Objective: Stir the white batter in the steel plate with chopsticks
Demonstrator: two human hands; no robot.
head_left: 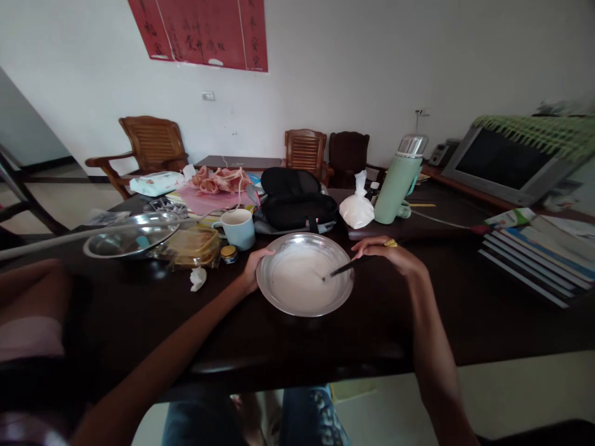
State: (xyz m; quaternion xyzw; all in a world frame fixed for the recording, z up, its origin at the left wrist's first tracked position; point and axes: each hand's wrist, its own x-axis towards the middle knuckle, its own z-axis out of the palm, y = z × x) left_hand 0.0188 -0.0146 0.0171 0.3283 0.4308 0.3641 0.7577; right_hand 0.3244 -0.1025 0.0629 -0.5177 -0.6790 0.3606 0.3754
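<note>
Forearms (pixel 186 341) flank our bowl (pixel 338 296) | left hand (pixel 255 269) grips its rim, prob steadying it | right hand (pixel 390 254) holds dark stick (pixel 344 268), angled into liquid (pixel 297 277)

Left hand (pixel 257 266) has the left rim of a metal bowl (pixel 307 309), right hand (pixel 387 255) holds a dark stick (pixel 346 268) dipping into the whitish liquid (pixel 295 282) — all on a dark table (pixel 372 337). Blue mug (pixel 242 235) sits far-left of the bowl, black bag (pixel 295 207) behind, green flask (pixel 393 189) far right — plus stacked books (pixel 534 257) at right.
</note>
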